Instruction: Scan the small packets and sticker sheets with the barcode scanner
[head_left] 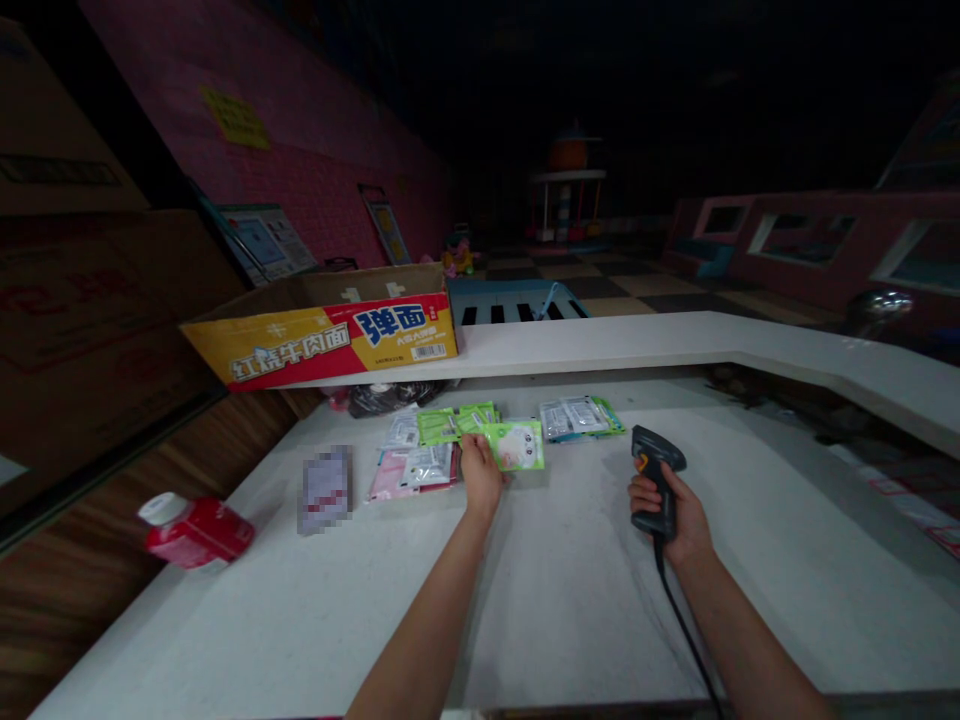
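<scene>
My left hand point(481, 472) is closed on the left edge of a flat green packet point(517, 446) with a white cartoon face on it. In my right hand point(686, 515) is a black corded barcode scanner point(654, 480), gripped by its handle. Left of the held packet lie several more packets: green ones point(436, 426), a silver-white one point(429, 464) and a pink one point(386, 478). A small stack of silver and green packets point(576, 416) rests on the counter between the held packet and the scanner.
The white counter point(577, 610) carries a red bottle with a white cap point(201, 530) and a blurred-out pack point(325, 488) at left. An open noodle carton point(337, 335) stands on the raised ledge point(600, 342). The scanner's cord point(686, 620) trails to the front edge.
</scene>
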